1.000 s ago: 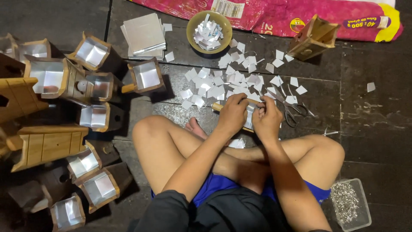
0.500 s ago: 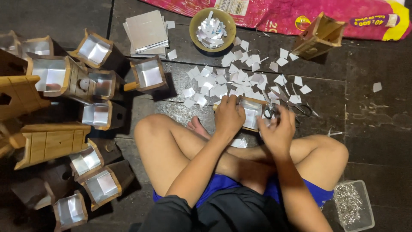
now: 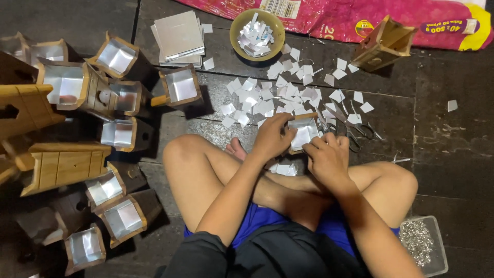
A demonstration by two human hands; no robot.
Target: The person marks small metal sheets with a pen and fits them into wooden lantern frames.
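We sit cross-legged on the dark floor with a small wooden box [image 3: 303,132] held just beyond our knees, and everything else is best placed from that box. Our left hand [image 3: 271,138] is clamped on the box's left side, fingers curled over its rim; our right hand [image 3: 329,157] sits against its near right corner, fingers bent together and pressing at the silver lining inside, though we cannot tell whether they pinch anything. So the box is between the two hands, touching both. Nearest to us, to the right of the box and behind our knee, stands a clear tray of small metal bits [image 3: 423,247]. Just right of the box lie scissors [image 3: 355,135]. Left of the box, well apart, a crowd of lined boxes [image 3: 119,135] lies open, their foil faces showing; we judge these to be finished pieces, and they are many. Beyond the box the floor is strewn with cut silver squares [image 3: 267,100], and farther still a round bowl [image 3: 257,28] holds more, beside a stack of silver sheets [image 3: 178,36]. Far right of that lies one wooden box [image 3: 383,44] on its side, seemingly unlined, so work appears well advanced but unfinished.
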